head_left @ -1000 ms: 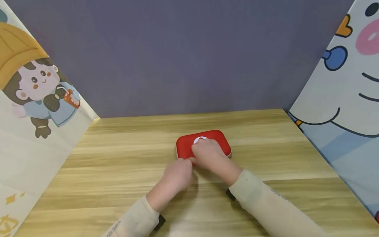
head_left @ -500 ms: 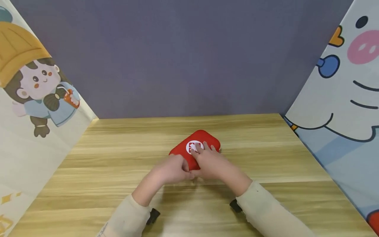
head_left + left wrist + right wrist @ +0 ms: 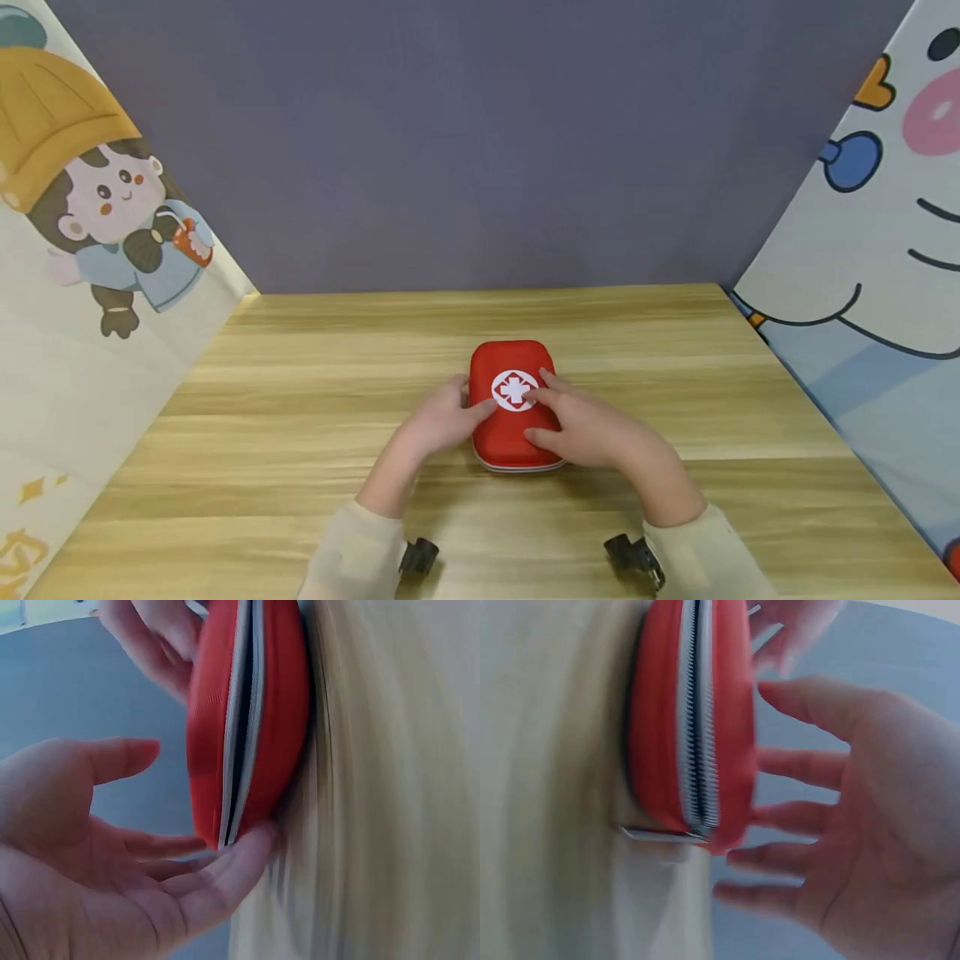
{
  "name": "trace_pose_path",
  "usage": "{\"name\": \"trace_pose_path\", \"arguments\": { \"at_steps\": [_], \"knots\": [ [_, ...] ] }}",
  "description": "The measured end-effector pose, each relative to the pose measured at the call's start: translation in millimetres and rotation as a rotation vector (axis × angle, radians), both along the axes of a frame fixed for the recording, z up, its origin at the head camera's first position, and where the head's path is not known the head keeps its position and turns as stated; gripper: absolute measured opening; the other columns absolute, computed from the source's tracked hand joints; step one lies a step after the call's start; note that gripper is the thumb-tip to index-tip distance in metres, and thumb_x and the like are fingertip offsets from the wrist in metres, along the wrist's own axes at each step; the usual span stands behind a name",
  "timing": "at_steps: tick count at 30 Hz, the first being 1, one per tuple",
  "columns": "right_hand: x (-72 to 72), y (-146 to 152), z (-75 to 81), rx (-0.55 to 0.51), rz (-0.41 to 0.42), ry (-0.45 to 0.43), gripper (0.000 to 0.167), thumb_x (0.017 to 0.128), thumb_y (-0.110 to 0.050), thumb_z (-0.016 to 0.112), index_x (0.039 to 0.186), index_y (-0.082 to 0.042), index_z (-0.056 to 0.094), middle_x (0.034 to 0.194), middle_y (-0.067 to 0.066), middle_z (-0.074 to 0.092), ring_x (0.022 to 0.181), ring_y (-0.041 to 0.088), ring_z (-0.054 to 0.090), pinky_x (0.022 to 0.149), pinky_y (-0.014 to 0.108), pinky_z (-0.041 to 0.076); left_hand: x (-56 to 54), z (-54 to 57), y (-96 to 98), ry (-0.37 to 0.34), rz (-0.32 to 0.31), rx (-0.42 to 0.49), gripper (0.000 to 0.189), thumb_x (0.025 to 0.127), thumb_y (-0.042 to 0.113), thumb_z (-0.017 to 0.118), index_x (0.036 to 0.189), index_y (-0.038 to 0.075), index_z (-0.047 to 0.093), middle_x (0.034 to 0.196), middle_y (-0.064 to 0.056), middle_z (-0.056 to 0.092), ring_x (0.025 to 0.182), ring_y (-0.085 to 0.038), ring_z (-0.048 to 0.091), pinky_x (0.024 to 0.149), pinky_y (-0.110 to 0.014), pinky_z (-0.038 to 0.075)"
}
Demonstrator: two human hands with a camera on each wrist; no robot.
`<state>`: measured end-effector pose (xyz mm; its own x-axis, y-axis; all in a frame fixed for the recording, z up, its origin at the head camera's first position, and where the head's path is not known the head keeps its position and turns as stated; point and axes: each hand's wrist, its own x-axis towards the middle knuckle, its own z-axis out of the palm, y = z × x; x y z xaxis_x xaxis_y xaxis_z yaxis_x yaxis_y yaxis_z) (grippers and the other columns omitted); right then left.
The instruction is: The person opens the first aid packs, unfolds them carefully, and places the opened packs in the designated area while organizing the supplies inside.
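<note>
A red first-aid case [image 3: 504, 437] with a white cross emblem lies on the wooden table, its long side pointing away from me. My left hand [image 3: 438, 421] is at its left side, thumb over the lid's edge and fingers reaching down beside it. In the left wrist view its fingertips meet the case's end. Over the right side my right hand [image 3: 592, 427] spreads straight fingers, tips at the lid. A silvery zipper [image 3: 697, 742] runs round the case, with a metal pull [image 3: 660, 835] hanging at one end. Between the grey zipper edges [image 3: 234, 727] shows a dark line.
The wooden table [image 3: 315, 358] stretches to a grey-purple wall [image 3: 480, 150] at the back. Cartoon-printed panels stand at the left [image 3: 172, 350] and right [image 3: 862, 367]. Black wrist mounts [image 3: 418, 556] show below the sleeves.
The case has turned from lying crosswise to lying lengthwise. My hands, close together at its near edge before, have moved apart to its two sides, and the right fingers have spread.
</note>
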<state>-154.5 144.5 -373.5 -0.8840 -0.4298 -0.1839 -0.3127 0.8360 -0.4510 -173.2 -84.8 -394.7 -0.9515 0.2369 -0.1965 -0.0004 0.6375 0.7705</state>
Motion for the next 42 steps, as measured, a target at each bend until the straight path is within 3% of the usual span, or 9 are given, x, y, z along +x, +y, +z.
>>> {"name": "trace_pose_path", "arguments": {
  "at_steps": [7, 11, 15, 17, 23, 27, 35, 39, 42],
  "knots": [
    [-4.3, -1.0, -13.5, -0.035, -0.031, 0.095, 0.062, 0.101, -0.033, 0.071, 0.153, -0.004, 0.056, 0.171, 0.029, 0.033, 0.152, 0.053, 0.043, 0.121, 0.063, 0.044, 3.8, -2.5, 13.6, -0.013, 0.044, 0.086, 0.069, 0.105, 0.032, 0.063, 0.155, -0.011, 0.044, 0.147, -0.026, 0.063, 0.132, -0.038, 0.064, 0.114, -0.055, 0.053],
    [-5.6, -2.6, -16.1, -0.049, -0.040, 0.093, 0.061, 0.100, -0.032, 0.072, 0.153, -0.005, 0.057, 0.171, 0.028, 0.033, 0.152, 0.052, 0.042, 0.121, 0.063, 0.045, 1.4, -7.0, 9.1, -0.036, 0.075, 0.096, 0.062, 0.105, 0.031, 0.062, 0.150, -0.010, 0.051, 0.122, -0.022, 0.075, 0.099, -0.030, 0.075, 0.101, -0.048, 0.060],
    [-4.9, -3.7, -18.0, -0.061, -0.041, 0.088, 0.062, 0.101, -0.034, 0.070, 0.155, -0.007, 0.055, 0.172, 0.027, 0.031, 0.154, 0.051, 0.041, 0.121, 0.064, 0.044, 2.8, -10.8, 3.6, -0.074, 0.069, 0.103, 0.054, 0.105, 0.032, 0.063, 0.143, -0.008, 0.058, 0.101, -0.015, 0.076, 0.068, -0.022, 0.069, 0.076, -0.035, 0.060],
    [-4.0, -4.1, -19.1, -0.067, -0.044, 0.082, 0.062, 0.102, -0.035, 0.070, 0.155, -0.008, 0.055, 0.173, 0.027, 0.029, 0.154, 0.051, 0.040, 0.122, 0.064, 0.043, 4.7, -11.9, 2.3, -0.090, 0.058, 0.122, 0.046, 0.106, 0.030, 0.063, 0.136, -0.006, 0.063, 0.096, -0.014, 0.076, 0.064, -0.021, 0.067, 0.067, -0.030, 0.057],
    [0.6, -5.5, -19.3, -0.064, -0.049, 0.088, 0.063, 0.101, -0.035, 0.071, 0.154, -0.005, 0.056, 0.171, 0.029, 0.033, 0.153, 0.052, 0.041, 0.121, 0.063, 0.045, 8.9, -8.8, 0.9, -0.114, 0.090, 0.143, 0.046, 0.106, 0.029, 0.064, 0.133, -0.008, 0.062, 0.094, -0.013, 0.075, 0.066, -0.021, 0.068, 0.064, -0.029, 0.057],
    [3.4, -8.7, -15.9, -0.058, -0.068, 0.098, 0.064, 0.101, -0.036, 0.071, 0.153, -0.003, 0.055, 0.170, 0.030, 0.034, 0.154, 0.050, 0.041, 0.121, 0.062, 0.045, 7.8, -3.7, 0.3, -0.107, 0.119, 0.134, 0.051, 0.106, 0.032, 0.064, 0.138, -0.008, 0.060, 0.104, -0.015, 0.075, 0.071, -0.022, 0.070, 0.069, -0.031, 0.059],
    [7.7, -14.5, -15.4, -0.119, -0.097, 0.072, 0.083, 0.098, -0.055, 0.070, 0.161, -0.007, 0.046, 0.173, 0.025, 0.030, 0.158, 0.050, 0.033, 0.123, 0.065, 0.041, 9.8, 7.0, 2.7, 0.033, 0.165, 0.099, 0.046, 0.104, 0.030, 0.065, 0.135, -0.004, 0.063, 0.111, -0.015, 0.074, 0.095, -0.024, 0.069, 0.088, -0.041, 0.060],
    [13.6, -17.5, -12.8, -0.159, -0.084, 0.082, 0.104, 0.090, -0.071, 0.072, 0.167, -0.011, 0.035, 0.178, 0.017, 0.024, 0.162, 0.048, 0.027, 0.123, 0.065, 0.042, 12.2, 17.0, 8.3, 0.111, 0.173, 0.124, 0.042, 0.103, 0.029, 0.066, 0.132, -0.002, 0.066, 0.108, -0.014, 0.075, 0.090, -0.022, 0.070, 0.081, -0.037, 0.061],
    [17.1, -18.6, -8.2, -0.193, -0.075, 0.137, 0.109, 0.089, -0.069, 0.074, 0.169, -0.010, 0.030, 0.177, 0.014, 0.027, 0.156, 0.044, 0.041, 0.117, 0.060, 0.050, 14.3, 26.1, 14.0, 0.153, 0.145, 0.149, 0.043, 0.103, 0.029, 0.065, 0.135, 0.000, 0.066, 0.106, -0.013, 0.075, 0.083, -0.020, 0.069, 0.072, -0.031, 0.060]
  ]
}}
